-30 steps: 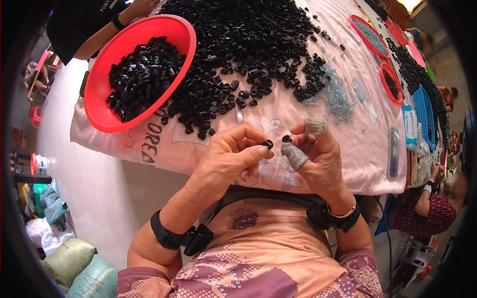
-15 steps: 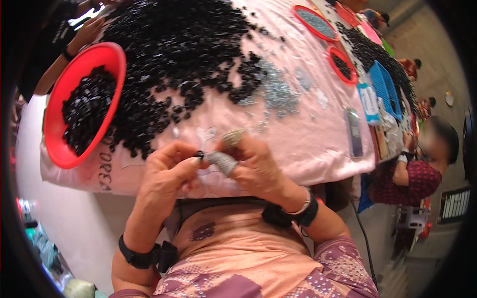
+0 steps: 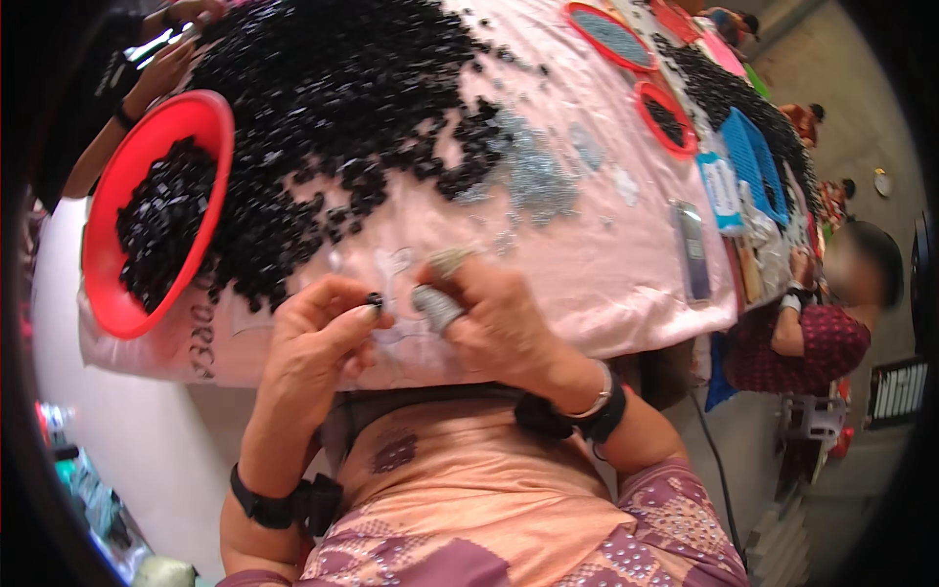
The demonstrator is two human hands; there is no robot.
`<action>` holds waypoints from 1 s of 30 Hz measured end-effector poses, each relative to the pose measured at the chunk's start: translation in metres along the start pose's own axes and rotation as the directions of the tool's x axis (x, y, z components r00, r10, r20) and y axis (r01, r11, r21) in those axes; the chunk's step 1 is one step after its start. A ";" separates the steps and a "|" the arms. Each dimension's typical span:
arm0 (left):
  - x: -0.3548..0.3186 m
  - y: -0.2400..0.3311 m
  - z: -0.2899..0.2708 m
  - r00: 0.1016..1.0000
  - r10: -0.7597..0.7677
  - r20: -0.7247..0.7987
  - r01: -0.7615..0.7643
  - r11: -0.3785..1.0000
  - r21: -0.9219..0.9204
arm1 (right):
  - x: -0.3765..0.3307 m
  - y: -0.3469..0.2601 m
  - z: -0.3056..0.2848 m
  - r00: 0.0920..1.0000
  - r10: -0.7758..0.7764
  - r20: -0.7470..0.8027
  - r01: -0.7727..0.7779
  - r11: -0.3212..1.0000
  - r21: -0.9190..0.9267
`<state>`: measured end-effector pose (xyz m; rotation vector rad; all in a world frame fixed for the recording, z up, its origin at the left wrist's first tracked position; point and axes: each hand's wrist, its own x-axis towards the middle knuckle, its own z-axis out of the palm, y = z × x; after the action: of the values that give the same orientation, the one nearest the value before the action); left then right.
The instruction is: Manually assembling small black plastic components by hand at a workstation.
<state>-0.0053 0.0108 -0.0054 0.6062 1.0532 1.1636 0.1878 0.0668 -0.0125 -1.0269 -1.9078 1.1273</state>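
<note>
Between the thumb and forefinger of my left hand (image 3: 318, 338) is a small black piece (image 3: 375, 300), held just over the near edge of the pink cloth (image 3: 606, 284). To its right, a short gap away, my right hand (image 3: 504, 328) has its fingers curled in. Grey wrapping covers its thumb and forefinger, and whatever sits between them is too small to make out. Beyond my hands spreads a big heap of black pieces (image 3: 333, 88). A scatter of thin silvery metal bits (image 3: 538, 181) lies at its right side.
A red bowl (image 3: 223, 147) of black pieces tilts at the left, near a co-worker's hand (image 3: 168, 70). Right of the cloth's middle lie a phone (image 3: 693, 249), a white-and-blue packet (image 3: 720, 191), a blue basket (image 3: 748, 161) and red trays (image 3: 641, 59). Another person (image 3: 807, 342) sits at the right.
My hands have moved apart: the left has drawn slightly left with the black piece, and the wrapped fingers of the right no longer meet it. The view has shifted a little.
</note>
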 end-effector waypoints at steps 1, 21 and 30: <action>0.000 0.001 -0.001 1.000 -0.003 0.027 0.002 1.000 0.027 | 0.000 -0.001 0.000 0.988 0.149 0.029 -0.151 0.980 0.129; -0.004 0.006 0.001 0.993 -0.035 0.110 0.025 0.996 0.091 | -0.002 -0.012 0.001 0.953 0.270 0.134 -0.300 0.804 0.514; -0.004 0.003 0.003 0.985 -0.062 0.159 0.057 0.998 0.031 | -0.005 -0.014 0.005 0.979 0.172 0.108 -0.203 0.830 0.520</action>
<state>-0.0042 0.0077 -0.0007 0.6734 0.9448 1.0328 0.1815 0.0565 -0.0031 -0.8794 -1.4178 1.6943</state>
